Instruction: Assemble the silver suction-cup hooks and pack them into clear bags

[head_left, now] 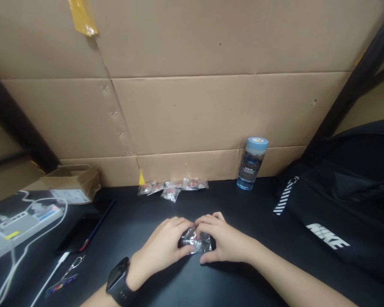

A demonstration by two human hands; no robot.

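Near the middle of the black table, a crinkled clear plastic packet (195,241) with dark and red parts lies between both hands. My left hand (170,239), below a dark wristwatch, curls round its left side with thumb and fingers on the plastic. My right hand (222,238) grips the right side, its fingertips meeting those of the other hand at the top. The palms hide part of the packet. Further back, against the cardboard wall, several similar small clear packets (170,192) lie in a row.
A blue-lidded bottle (250,166) stands by the cardboard wall (185,115). At right sits a black backpack (342,204). At left are an open cardboard box (72,183), a white power strip (22,228) with cables, a dark phone (83,228) and a keychain (62,283).
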